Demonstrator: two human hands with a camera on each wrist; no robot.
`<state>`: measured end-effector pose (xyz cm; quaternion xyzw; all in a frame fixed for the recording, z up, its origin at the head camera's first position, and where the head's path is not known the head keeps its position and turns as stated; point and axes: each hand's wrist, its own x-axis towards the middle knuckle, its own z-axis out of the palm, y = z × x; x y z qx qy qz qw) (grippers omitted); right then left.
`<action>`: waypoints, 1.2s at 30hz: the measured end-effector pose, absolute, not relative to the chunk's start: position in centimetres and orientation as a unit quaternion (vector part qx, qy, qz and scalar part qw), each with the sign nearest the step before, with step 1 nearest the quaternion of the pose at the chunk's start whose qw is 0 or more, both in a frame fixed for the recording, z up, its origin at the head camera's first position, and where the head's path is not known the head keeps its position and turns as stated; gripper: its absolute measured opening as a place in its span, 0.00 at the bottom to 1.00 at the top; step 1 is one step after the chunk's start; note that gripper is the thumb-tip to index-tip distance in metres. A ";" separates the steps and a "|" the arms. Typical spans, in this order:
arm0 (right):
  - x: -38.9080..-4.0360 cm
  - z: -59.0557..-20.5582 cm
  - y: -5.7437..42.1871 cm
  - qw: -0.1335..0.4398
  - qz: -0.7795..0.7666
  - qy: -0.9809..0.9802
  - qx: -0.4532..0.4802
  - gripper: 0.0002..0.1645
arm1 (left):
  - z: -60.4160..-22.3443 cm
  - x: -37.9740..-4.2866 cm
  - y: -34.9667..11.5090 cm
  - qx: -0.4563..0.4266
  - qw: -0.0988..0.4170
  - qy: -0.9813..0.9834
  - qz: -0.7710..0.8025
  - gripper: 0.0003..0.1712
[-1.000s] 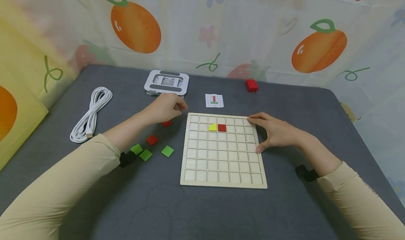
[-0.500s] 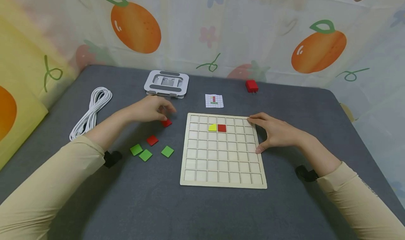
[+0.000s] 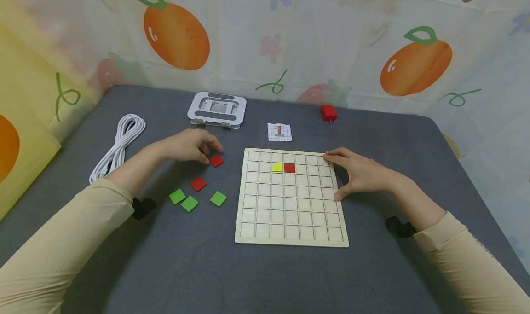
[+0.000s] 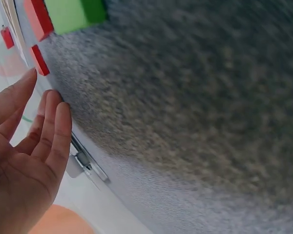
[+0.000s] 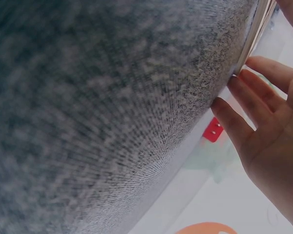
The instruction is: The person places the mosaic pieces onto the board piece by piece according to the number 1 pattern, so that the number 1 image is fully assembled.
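Head view, red tile: flat on the dark table, left of the frame's centre, right by my left fingertips.
My left hand: thumb and fingers parted, holding nothing; whether my thumb touches the tile I cannot tell.
My right hand: spread wide right of centre, thumb and fingertips resting on the edge of the grid board, clasping nothing.
Board's pieces: yellow piece and red square side by side, second row from the top.
Loose tiles: another red one and three green tiles, left of the board.
Pattern card: upper middle.
Silver stand: upper left of centre.
White cable: coiled, left.
Red plug: upper right of centre.
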<state>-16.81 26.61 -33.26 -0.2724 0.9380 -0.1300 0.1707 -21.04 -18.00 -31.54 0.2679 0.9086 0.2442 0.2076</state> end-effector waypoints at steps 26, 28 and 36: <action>-16.9 -33.3 26.7 0.175 -0.134 0.937 -0.271 0.68 | -32.8 -21.2 -18.8 0.258 0.224 0.895 0.285 0.20; -16.9 -33.3 26.7 0.175 -0.133 0.937 -0.271 0.68 | -32.9 -21.2 -18.8 0.261 0.222 0.894 0.288 0.20; -16.8 -33.3 26.7 0.177 -0.132 0.938 -0.268 0.68 | -33.1 -21.2 -18.8 0.259 0.217 0.897 0.285 0.18</action>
